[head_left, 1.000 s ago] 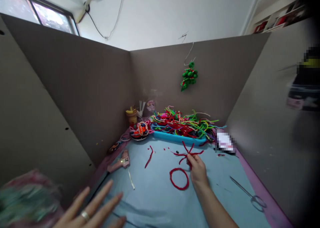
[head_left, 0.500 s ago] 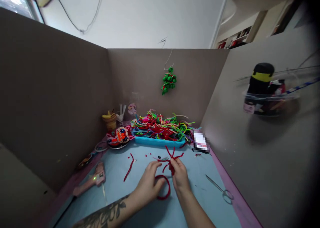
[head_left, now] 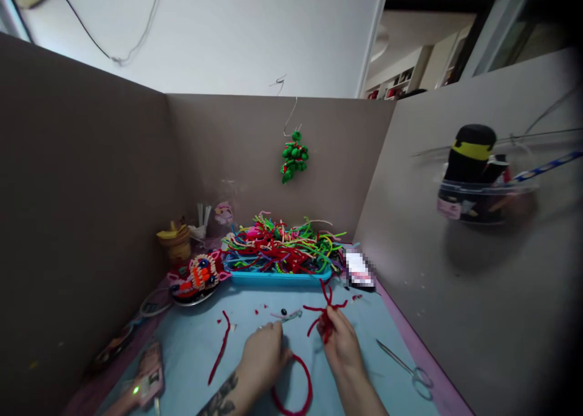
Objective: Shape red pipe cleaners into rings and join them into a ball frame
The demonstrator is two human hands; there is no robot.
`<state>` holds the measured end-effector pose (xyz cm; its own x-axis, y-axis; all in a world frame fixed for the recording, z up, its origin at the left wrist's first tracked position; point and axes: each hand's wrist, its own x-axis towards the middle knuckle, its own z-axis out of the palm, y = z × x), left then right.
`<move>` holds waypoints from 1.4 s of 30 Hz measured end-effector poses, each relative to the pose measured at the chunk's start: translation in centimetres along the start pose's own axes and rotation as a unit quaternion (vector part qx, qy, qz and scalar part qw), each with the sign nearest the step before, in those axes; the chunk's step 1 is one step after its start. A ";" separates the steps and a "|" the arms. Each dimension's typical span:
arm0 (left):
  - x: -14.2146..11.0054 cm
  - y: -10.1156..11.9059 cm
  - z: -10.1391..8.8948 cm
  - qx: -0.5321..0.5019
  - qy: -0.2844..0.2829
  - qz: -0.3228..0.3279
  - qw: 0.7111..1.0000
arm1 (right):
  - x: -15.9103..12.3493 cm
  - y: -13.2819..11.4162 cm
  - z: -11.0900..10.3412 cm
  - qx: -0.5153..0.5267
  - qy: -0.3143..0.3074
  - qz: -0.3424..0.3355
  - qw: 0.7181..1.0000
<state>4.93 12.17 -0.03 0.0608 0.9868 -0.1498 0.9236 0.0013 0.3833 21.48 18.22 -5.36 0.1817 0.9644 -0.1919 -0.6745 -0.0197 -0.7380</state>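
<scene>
My right hand point(head_left: 344, 337) pinches a red pipe cleaner piece point(head_left: 327, 310) with several short arms spreading out from its middle. To the left, my left hand point(head_left: 263, 355) is closed with its back towards me, and its fingertips are hidden. A long red pipe cleaner point(head_left: 310, 384) curves in a loop from beside its thumb, apparently held there. A loose red pipe cleaner strip point(head_left: 221, 349) lies on the blue mat left of this hand. Just beyond the fingers lie a small black bead point(head_left: 283, 311) and a thin, pale tool or wire point(head_left: 292, 316).
A blue tray point(head_left: 277, 278) heaped with coloured pipe cleaners stands at the back. Left are a beaded-looking red and orange animal face point(head_left: 200, 275) and a pink glue gun point(head_left: 150, 376). Scissors point(head_left: 407, 367) lie right, below a phone point(head_left: 359, 269). Grey panels point(head_left: 273, 118) enclose the mat.
My left hand has closed from a spread thumb and finger and turned its back up. My right hand still holds the red piece, now further from the left. The view has shifted.
</scene>
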 end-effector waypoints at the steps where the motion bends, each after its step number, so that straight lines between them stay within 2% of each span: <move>1: 0.0 -0.1 0.1 0.014 -0.012 -0.005 1.000 | -0.1 0.0 0.1 0.005 0.002 0.012 1.000; 8: 0.3 -0.6 1.6 0.038 -0.028 0.007 0.999 | -1.4 0.7 0.9 -0.003 -0.005 0.041 0.999; 16: 0.0 -0.8 0.9 0.016 -0.041 0.012 0.999 | -2.0 0.7 1.5 -0.014 -0.014 0.048 0.999; 19: 0.3 -1.4 0.7 -0.048 -0.014 0.002 0.999 | -2.1 0.3 1.6 -0.020 -0.011 0.032 0.999; 21: 0.7 -2.0 0.8 -0.146 0.016 -0.009 0.989 | -2.1 0.0 1.6 -0.010 -0.006 0.026 1.000; 23: 1.2 -2.5 1.0 -0.289 0.057 -0.006 0.955 | -2.2 -0.2 1.6 -0.003 -0.008 0.030 1.000; 26: 1.7 -2.8 1.1 -0.490 0.099 -0.035 0.866 | -2.4 -0.4 1.7 -0.014 -0.019 0.034 0.999; 29: 1.8 -2.8 0.8 -0.612 0.088 -0.084 0.781 | -2.7 -0.5 1.8 -0.041 -0.024 0.024 0.999; 31: 1.7 -2.7 0.6 -0.651 0.066 -0.117 0.747 | -2.8 -0.6 1.9 -0.063 -0.027 0.018 0.997; 33: 1.6 -2.4 0.4 -0.677 0.042 -0.142 0.721 | -2.9 -0.7 2.0 -0.082 -0.033 0.022 0.996; 36: 1.4 -1.9 0.6 -0.710 0.019 -0.147 0.688 | -3.2 -0.6 2.5 -0.076 -0.048 0.052 0.995; 38: 1.3 -1.6 1.0 -0.720 0.027 -0.134 0.681 | -3.6 -0.3 2.9 -0.055 -0.055 0.076 0.994; 42: 1.3 -1.4 1.8 -0.720 0.057 -0.109 0.683 | -4.4 0.6 3.4 -0.038 -0.062 0.103 0.992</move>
<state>4.35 13.17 -2.39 -0.1247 0.9438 -0.3060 -0.4293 0.2267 0.8743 17.81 14.90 -2.74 -0.0469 0.9630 -0.2655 -0.6308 -0.2347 -0.7396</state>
